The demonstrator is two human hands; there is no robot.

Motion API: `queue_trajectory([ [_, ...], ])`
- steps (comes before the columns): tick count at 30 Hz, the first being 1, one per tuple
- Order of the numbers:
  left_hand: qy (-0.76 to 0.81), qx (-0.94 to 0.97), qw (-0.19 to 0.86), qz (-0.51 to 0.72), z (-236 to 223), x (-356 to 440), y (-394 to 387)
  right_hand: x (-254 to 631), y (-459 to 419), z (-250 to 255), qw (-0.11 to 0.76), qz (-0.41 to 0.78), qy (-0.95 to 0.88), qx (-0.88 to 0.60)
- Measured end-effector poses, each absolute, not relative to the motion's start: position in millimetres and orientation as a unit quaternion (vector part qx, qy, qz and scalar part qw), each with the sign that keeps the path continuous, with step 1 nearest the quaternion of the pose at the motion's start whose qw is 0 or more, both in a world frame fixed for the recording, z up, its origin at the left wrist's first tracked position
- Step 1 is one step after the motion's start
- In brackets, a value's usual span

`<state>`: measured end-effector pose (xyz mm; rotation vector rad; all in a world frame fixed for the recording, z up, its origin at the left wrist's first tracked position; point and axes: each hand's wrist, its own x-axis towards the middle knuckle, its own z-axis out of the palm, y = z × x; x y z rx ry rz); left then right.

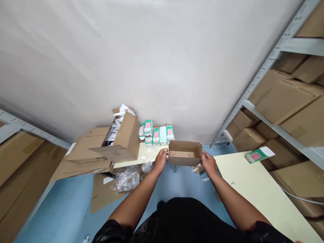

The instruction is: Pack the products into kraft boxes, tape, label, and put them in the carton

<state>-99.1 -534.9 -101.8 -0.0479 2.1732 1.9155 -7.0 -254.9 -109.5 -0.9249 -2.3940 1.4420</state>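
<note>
A small brown cardboard box (pixel 185 160), open at the top, is held in the air between my two hands. Its inside shows no contents apart from some flaps or creases at the bottom. My left hand (pixel 161 160) grips the left end wall, thumb near the rim. On the opposite end, my right hand (pixel 208 162) is closed on the wall. Just beyond my left hand, several green-and-white boxes with pink fronts (pixel 156 135) stand grouped on the far table (pixel 130 162).
A large open carton (pixel 129 135) with crumpled white paper stands left, beside flattened cardboard (pixel 88 148). Clear plastic wrap (pixel 128 179) lies below. At right, a pale table (pixel 243 179) bears one green packet (pixel 259 155). Carton-filled shelves (pixel 278 50) flank both sides.
</note>
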Motion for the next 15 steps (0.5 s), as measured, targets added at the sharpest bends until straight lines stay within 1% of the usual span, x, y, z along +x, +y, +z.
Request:
queue_trajectory([
  [5, 0.749, -0.013, 0.088, 0.657, -75.5, -133.0, -626.8, -47.7, -330.1, -108.0, 0.076, 0.5, -0.812, -0.291],
  [10, 0.768, 0.002, 0.031, 0.64, -50.9, -165.5, -694.5, -77.1, -381.7, -100.7, 0.064, 0.495, -0.827, -0.26],
  [13, 0.818, 0.016, -0.036, 0.574, -36.2, -189.0, -729.0, -90.3, -397.7, -97.4, 0.053, 0.489, -0.84, -0.232],
  [15, 0.869, 0.009, -0.081, 0.488, -24.5, -212.0, -752.6, -99.2, -403.9, -96.1, 0.045, 0.484, -0.848, -0.212],
])
